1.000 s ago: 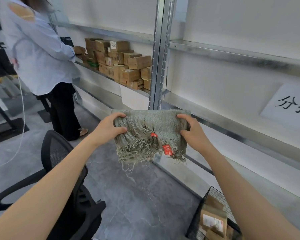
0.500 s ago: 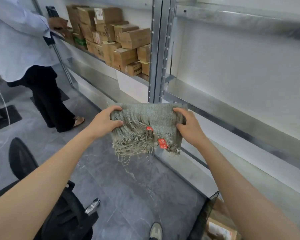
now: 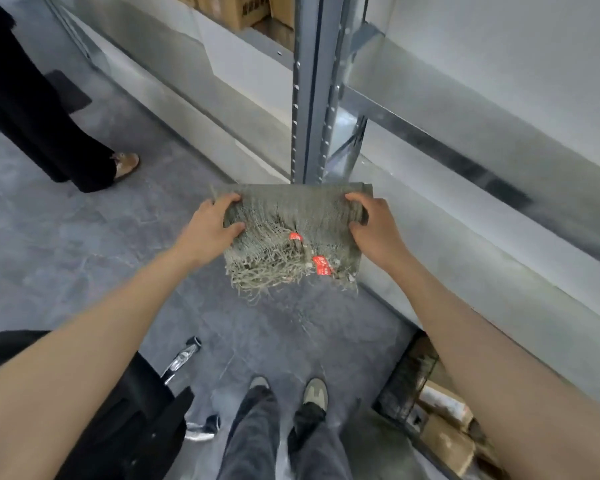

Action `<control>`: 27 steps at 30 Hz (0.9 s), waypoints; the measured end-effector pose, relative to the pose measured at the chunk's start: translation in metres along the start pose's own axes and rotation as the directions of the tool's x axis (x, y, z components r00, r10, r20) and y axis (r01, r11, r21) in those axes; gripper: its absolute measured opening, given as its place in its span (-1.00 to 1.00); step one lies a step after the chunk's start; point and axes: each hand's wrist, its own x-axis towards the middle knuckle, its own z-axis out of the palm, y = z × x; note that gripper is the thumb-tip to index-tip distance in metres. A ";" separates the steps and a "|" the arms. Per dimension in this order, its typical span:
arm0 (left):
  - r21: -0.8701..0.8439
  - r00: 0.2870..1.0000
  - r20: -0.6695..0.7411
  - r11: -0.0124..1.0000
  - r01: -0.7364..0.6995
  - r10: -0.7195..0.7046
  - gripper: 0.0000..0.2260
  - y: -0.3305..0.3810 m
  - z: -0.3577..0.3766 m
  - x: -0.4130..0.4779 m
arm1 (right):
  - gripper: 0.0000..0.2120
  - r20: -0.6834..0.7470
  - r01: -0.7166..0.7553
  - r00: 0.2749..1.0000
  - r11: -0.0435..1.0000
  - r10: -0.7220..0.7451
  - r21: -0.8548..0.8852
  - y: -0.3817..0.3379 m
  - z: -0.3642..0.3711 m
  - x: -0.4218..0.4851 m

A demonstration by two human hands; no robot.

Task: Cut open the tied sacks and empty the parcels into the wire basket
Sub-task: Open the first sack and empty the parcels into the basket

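Each clenched round one end of its fold, the left hand (image 3: 208, 233) and right hand (image 3: 374, 230) held the empty-looking sack (image 3: 302, 213) stretched between them, frayed mouth drooping below the grips; it seemed light and limp, best held by those doubled ends.

One sack (image 3: 312, 216), two red tags (image 3: 322, 265), two hands (image 3: 208, 232), one wire basket (image 3: 409, 386).

Bare forearms (image 3: 118, 341), dark grey trousers (image 3: 253, 441), pale grey shoes (image 3: 315, 393).
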 end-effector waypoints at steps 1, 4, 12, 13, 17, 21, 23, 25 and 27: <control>0.015 1.000 0.024 1.000 0.005 -0.005 -0.54 -0.009 0.012 0.011 | -0.49 0.002 -0.024 1.000 1.000 0.024 0.002 0.011 0.012 0.008; 0.037 0.995 0.084 0.998 0.043 -0.045 -0.55 -0.038 0.055 0.036 | -0.46 0.031 -0.087 0.996 0.996 0.088 -0.037 0.049 0.049 0.028; 0.075 0.977 0.168 0.990 0.121 -0.132 -0.56 -0.131 0.215 0.097 | -0.48 0.118 -0.147 0.979 0.974 0.168 -0.170 0.185 0.167 0.081; 0.090 0.977 0.166 0.989 0.119 -0.133 -0.56 -0.143 0.237 0.106 | -0.47 0.126 -0.153 0.976 0.971 0.178 -0.184 0.204 0.183 0.089; 0.113 0.974 0.171 0.985 0.127 -0.146 -0.54 -0.189 0.320 0.144 | -0.45 0.166 -0.167 0.964 0.959 0.208 -0.231 0.282 0.246 0.129; 0.189 0.981 0.147 0.977 0.099 -0.128 -0.54 -0.235 0.399 0.181 | -0.44 0.200 -0.176 0.953 0.953 0.228 -0.247 0.357 0.310 0.168; 0.209 0.981 0.149 0.974 0.090 -0.123 -0.52 -0.259 0.434 0.200 | -0.43 0.208 -0.165 0.953 0.953 0.220 -0.252 0.390 0.341 0.184; 0.176 0.976 0.172 0.979 0.101 -0.132 -0.51 -0.281 0.466 0.217 | -0.42 0.211 -0.159 0.953 0.951 0.218 -0.265 0.420 0.369 0.200; 0.145 0.976 0.173 0.984 0.103 -0.128 -0.51 -0.300 0.494 0.232 | -0.43 0.205 -0.172 0.951 0.948 0.230 -0.266 0.446 0.393 0.214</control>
